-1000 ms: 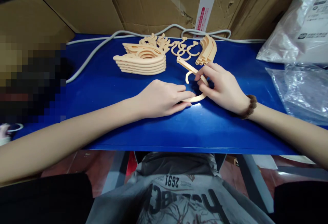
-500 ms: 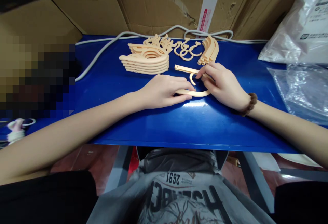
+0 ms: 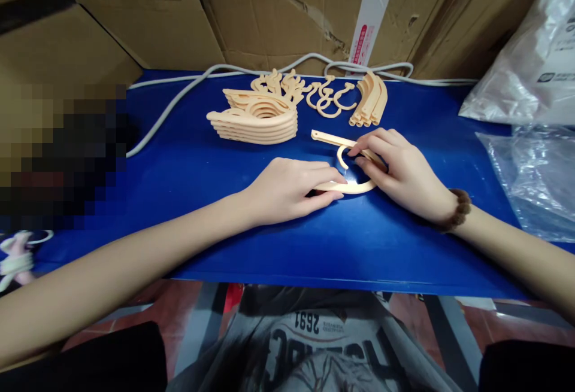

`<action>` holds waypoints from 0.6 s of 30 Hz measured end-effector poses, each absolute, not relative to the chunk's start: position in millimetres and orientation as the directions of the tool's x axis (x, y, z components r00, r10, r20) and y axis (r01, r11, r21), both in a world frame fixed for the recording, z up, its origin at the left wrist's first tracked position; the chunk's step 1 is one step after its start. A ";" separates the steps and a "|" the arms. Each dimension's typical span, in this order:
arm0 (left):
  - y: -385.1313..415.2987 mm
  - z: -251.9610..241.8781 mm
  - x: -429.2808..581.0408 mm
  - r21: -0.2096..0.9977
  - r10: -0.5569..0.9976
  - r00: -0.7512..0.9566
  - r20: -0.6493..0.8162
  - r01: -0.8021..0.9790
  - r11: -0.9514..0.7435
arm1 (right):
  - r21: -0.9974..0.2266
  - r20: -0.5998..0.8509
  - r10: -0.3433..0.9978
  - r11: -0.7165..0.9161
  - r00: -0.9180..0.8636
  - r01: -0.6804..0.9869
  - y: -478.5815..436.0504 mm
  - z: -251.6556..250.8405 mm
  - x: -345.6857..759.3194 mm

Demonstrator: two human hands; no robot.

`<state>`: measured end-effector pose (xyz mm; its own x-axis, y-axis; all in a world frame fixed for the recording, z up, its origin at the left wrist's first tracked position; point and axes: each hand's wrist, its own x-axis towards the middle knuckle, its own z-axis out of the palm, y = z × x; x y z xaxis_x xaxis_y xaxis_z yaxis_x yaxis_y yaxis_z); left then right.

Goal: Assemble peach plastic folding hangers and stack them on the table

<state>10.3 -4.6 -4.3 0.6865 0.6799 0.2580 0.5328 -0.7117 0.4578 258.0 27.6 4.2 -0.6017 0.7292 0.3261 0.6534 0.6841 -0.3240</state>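
Both hands are on a cream plastic folding hanger [image 3: 357, 188] at the middle of the blue table [image 3: 269, 254]. My left hand [image 3: 291, 191] pinches its curved near arm between thumb and fingers. On the right side, my right hand [image 3: 399, 173] grips the straight far arm [image 3: 331, 139] close to the small hook [image 3: 340, 157], which points toward me. The right fingers cover the joint, so how the parts meet there is hidden. Behind my left hand lies a neat stack of folded hangers [image 3: 256, 131].
Beyond the hands lie loose hooks [image 3: 330, 105], a bundle of curved hanger arms [image 3: 371, 102] and more cream pieces [image 3: 281, 85]. A white cable [image 3: 179, 102] runs along the back against cardboard boxes [image 3: 269, 15]. Plastic bags [image 3: 534, 176] sit at the right.
The view has tilted, so the table and hands appear lower in it. Both hands keep their hold on the hanger, with little other visible change.
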 end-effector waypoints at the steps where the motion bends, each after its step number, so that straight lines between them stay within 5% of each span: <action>1: -5.3 -4.7 10.4 0.442 0.678 0.687 0.262 0.539 -0.717 | -0.323 0.325 0.729 0.684 -0.602 0.654 27.5 4.2 258.1; 14: -8.4 -6.5 10.8 0.327 0.603 0.711 0.362 0.509 -0.797 | -0.276 0.320 0.711 0.703 -0.627 0.656 27.4 2.9 258.0; 18: -6.7 -7.2 10.4 0.175 0.541 0.741 0.398 0.518 -0.838 | -0.189 0.313 0.680 0.729 -0.663 0.658 28.9 3.5 259.5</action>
<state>10.4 -6.7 -7.2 0.7409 0.5410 0.3980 0.5176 -0.8376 0.1750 259.5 28.9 3.5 -0.6633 0.6797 0.3132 0.6578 0.7291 -0.1890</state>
